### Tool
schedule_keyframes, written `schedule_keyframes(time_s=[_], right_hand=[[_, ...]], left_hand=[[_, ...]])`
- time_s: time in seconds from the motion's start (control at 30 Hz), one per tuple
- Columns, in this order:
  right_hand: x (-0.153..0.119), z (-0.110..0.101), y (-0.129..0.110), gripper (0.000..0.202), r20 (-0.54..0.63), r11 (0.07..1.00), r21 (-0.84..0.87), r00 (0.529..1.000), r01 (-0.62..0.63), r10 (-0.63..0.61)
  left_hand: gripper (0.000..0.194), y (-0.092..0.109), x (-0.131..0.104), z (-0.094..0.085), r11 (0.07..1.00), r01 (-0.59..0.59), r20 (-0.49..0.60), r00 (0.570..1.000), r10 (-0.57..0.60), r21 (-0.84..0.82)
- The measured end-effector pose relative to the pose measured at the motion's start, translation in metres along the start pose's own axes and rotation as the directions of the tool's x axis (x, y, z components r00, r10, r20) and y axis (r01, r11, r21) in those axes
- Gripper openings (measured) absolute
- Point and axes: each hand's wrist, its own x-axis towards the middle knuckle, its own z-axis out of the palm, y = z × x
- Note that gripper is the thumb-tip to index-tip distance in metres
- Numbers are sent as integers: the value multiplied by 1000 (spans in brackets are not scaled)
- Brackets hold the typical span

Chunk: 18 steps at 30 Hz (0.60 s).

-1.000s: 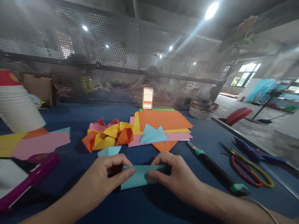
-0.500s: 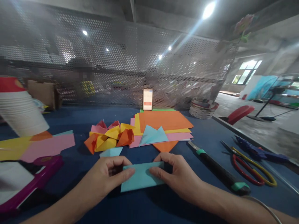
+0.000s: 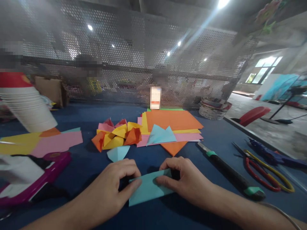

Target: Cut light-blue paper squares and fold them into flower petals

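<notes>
Centrally, 1 blue paper [image 3: 150, 191] is lying crosswise, apparently just over the counter [image 3: 153, 220], right end angling away; left hand [image 3: 112, 187] and right hand [image 3: 190, 180] are pinching opposite ends.

A grey perforated metal screen [image 3: 129, 57] rises across the far side of a dark blue tabletop [image 3: 107, 110], its many small round holes letting blurred shapes and colours through. A pale strip edges the table's right side. Overhead, the grey ceiling [image 3: 187, 12] carries a beam [image 3: 141, 4] and a bright lamp [image 3: 223, 3] that throws a long bluish streak; smaller points of light [image 3: 90, 27] dot the screen area. At far right, daylight whitens a dark-framed window [image 3: 267, 68], greenery showing in its lower pane. Below lie a grey floor [image 3: 254, 105], a blue-and-white panel [image 3: 278, 86], a thin black stand [image 3: 281, 103] and, nearer, a curved red seat [image 3: 255, 115] beside the table.
</notes>
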Motion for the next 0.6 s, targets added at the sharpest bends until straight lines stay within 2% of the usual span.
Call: schedule_keyframes(time_s=[0.3,0.6], right_hand=[[2,-2,-4,22,10,999,-3,999,40,-40],[1,-1,-2,19,-4,995,-60,997,78,-78]], left_hand=[[24,-3,2,-1,995,27,24,999,-25,-93],[25,1,-2,-5,994,53,67,997,-47,-94]])
